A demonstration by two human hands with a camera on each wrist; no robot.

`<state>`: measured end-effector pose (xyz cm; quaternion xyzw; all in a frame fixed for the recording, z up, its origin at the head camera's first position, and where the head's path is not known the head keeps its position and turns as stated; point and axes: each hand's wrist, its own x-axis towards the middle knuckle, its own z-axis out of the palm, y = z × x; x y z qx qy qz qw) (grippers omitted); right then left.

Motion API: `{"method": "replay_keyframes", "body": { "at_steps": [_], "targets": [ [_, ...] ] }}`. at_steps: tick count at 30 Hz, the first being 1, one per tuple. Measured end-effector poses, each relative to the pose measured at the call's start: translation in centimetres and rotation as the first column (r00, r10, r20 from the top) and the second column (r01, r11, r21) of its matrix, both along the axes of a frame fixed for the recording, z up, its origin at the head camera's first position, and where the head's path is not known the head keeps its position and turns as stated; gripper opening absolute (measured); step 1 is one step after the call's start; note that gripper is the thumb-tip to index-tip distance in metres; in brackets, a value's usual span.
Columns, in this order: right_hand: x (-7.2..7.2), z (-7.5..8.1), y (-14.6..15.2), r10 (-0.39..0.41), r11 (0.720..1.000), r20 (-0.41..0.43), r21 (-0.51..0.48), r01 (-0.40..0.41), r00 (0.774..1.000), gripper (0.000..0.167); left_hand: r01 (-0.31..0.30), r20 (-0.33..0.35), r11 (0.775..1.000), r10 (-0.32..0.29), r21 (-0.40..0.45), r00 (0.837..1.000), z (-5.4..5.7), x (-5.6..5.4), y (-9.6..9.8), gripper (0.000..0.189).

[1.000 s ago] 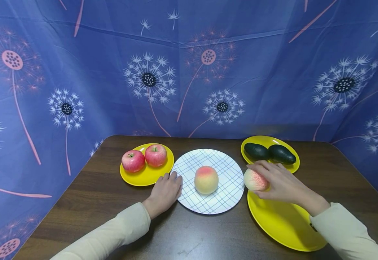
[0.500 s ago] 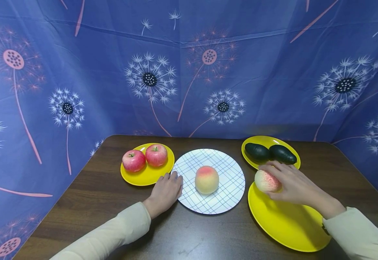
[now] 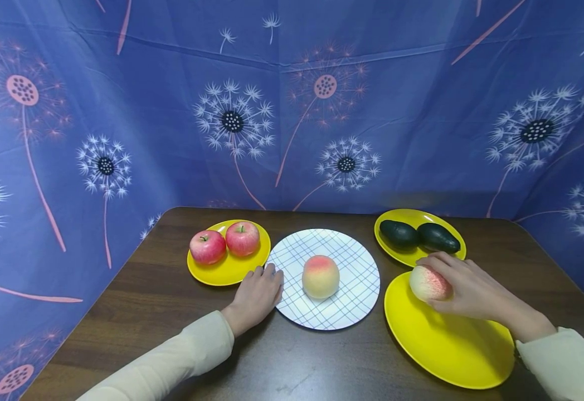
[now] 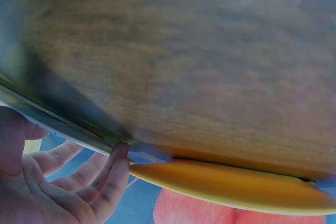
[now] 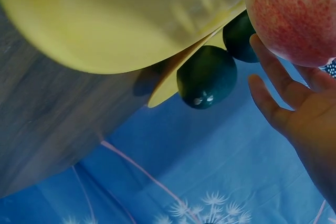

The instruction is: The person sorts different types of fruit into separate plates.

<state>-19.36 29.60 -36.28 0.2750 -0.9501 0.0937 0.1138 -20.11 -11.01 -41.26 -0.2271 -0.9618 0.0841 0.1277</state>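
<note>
My right hand (image 3: 472,288) grips a pale peach with red speckles (image 3: 429,283) over the far part of the large yellow plate (image 3: 447,345). Seen from the right wrist, the peach (image 5: 296,17) sits at the top right beside the fingers, above the plate surface. At the left rim of a white checked plate (image 3: 292,303) lies my left hand (image 3: 255,293), its fingers loosely bent. The left wrist view has a fingertip of that hand (image 4: 79,182) right at the plate's edge. A second peach (image 3: 320,277), yellow with a red top, rests on the white plate.
Two red apples (image 3: 208,247) lie on a small yellow plate (image 3: 229,273) at the left. Behind the large yellow plate, another small yellow plate (image 3: 397,254) holds two dark green avocados (image 3: 437,238). A blue dandelion-print cloth (image 3: 282,122) hangs behind the brown table (image 3: 136,328).
My right hand has carried the speckled peach rightward, from between the white and large yellow plates to over the yellow one. My left hand has stayed at the white plate's rim.
</note>
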Motion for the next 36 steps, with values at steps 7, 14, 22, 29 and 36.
{"method": "replay_keyframes", "body": {
  "at_steps": [7,14,22,29,36],
  "targets": [
    [0.3,-0.1,1.0,-0.027,0.999,0.046,0.021,0.026,0.999,0.065,0.002,-0.013,1.000,-0.002,-0.010,1.000,0.0,0.0,0.1,0.030],
    [0.4,0.1,1.6,-0.075,0.997,0.127,0.042,0.071,0.989,0.067,-0.001,-0.008,1.000,0.001,-0.010,1.000,0.1,0.0,0.1,0.029],
    [0.5,-0.3,2.0,-0.085,0.996,0.147,0.043,0.080,0.985,0.067,0.003,-0.010,1.000,-0.003,-0.010,1.000,0.0,0.0,0.0,0.030],
    [0.6,-0.4,2.0,-0.071,0.997,0.146,0.024,0.069,0.987,0.067,0.004,0.002,1.000,-0.004,-0.007,1.000,-0.1,0.0,0.0,0.031],
    [0.7,-0.2,2.1,-0.082,0.996,0.160,0.033,0.077,0.984,0.069,-0.002,0.012,1.000,0.002,-0.004,1.000,-0.1,0.0,0.0,0.031]
  ]
}}
